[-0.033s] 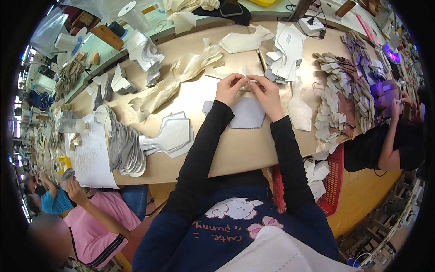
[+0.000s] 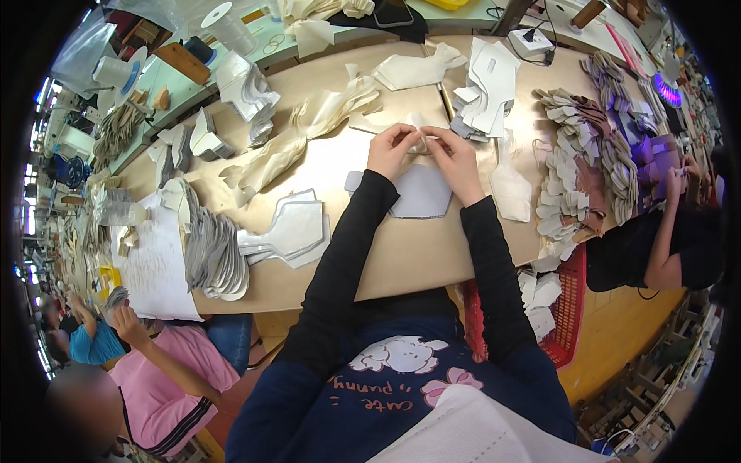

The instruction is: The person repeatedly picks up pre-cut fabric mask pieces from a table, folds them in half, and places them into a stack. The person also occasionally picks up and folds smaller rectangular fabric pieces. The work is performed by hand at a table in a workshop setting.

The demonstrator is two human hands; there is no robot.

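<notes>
At the middle of the table, my left hand [image 2: 391,153] and my right hand [image 2: 457,163] meet with fingertips pinched together. Between them is a thin, crumpled cream piece [image 2: 417,120], mostly covered by the fingers; I cannot make out its full shape. Under and in front of my hands lies a flat light-grey cut panel [image 2: 421,194] with angled corners, partly hidden by my left wrist. A cream, bottle-shaped thin piece [image 2: 511,191] rests just right of my right hand. Beyond my fingers lies another cream cut piece [image 2: 409,69].
Left of my arms are white-and-grey cut panels [image 2: 297,229] and a fanned grey stack [image 2: 212,258]. Crumpled cream sheets [image 2: 266,163] stretch behind them. A white panel stack [image 2: 489,81] stands far right, brown-and-cream bundles [image 2: 567,181] beyond my right arm. A red basket [image 2: 570,312] sits below. Co-workers sit both sides.
</notes>
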